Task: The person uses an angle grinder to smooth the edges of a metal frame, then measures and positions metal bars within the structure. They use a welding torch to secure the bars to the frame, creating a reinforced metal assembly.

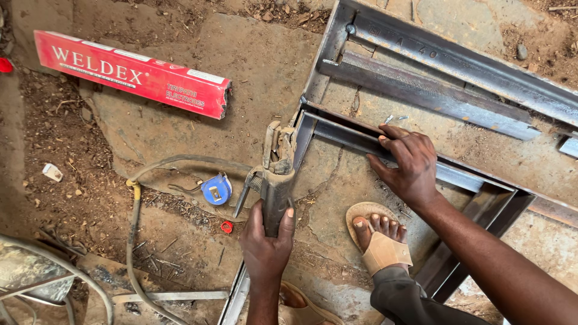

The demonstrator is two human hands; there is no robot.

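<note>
My left hand (265, 247) is closed around the handle of a worn welding electrode holder (276, 180). The holder's jaws point up toward the left corner of a steel angle frame (313, 78) lying on the stone ground. My right hand (408, 165) rests flat on an inner angle bar (343, 135) of that frame, fingers spread and pointing left, gripping nothing. A foot in a tan sandal (378, 238) stands just below the right hand, next to the frame. The holder's cable (133, 229) curves away to the left and down.
A long red box of welding electrodes (132, 72) lies at upper left. A blue tape measure (215, 189) and a small red cap (226, 227) sit left of the holder. A flat metal strip (174, 295) and grey hoses (36, 253) lie at lower left, on dirt.
</note>
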